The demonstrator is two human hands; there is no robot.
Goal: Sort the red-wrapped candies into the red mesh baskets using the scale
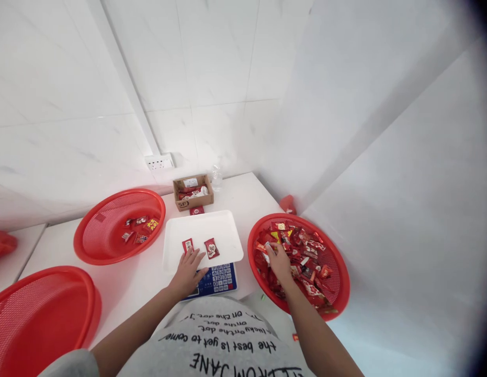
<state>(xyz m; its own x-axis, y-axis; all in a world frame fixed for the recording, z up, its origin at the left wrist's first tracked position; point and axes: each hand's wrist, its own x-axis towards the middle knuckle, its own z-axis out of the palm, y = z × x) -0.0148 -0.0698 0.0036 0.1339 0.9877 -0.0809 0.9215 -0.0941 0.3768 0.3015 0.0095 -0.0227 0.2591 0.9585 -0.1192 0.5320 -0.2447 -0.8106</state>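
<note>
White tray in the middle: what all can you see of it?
The tray is white, shallow and oblong, with rounded corners and a low rim; it looks like plastic. It lies flat on a scale whose blue keypad shows at the near side. Two red packets lie on it, apart from each other. The left hand reaches over the near rim to one packet; whether it touches the tray is unclear.

Head-worn view, forward and down
</note>
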